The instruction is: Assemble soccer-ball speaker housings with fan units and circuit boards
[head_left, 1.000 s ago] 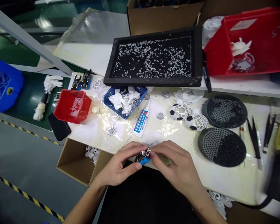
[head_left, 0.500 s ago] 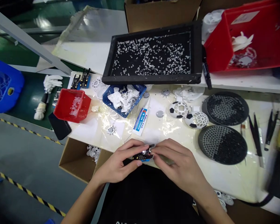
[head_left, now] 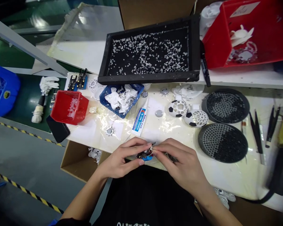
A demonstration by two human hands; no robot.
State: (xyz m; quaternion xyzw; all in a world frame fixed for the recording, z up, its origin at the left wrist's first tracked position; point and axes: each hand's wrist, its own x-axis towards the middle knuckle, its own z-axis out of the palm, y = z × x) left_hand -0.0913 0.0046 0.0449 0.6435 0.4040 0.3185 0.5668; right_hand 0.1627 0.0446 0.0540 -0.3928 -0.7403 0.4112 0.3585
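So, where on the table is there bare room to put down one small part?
The table looks bare between the silver disc, the glue tube and the right hand; another patch lies between the lower dark dish and the near edge. It is crowded around the tweezers and in front of the black tray.

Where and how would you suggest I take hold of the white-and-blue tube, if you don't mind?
The tube is probably best pinched across its broad printed middle, coming from above and the near side: it lies aslant, its wide end toward the left hand, while the narrow end points away, beside the blue tray.
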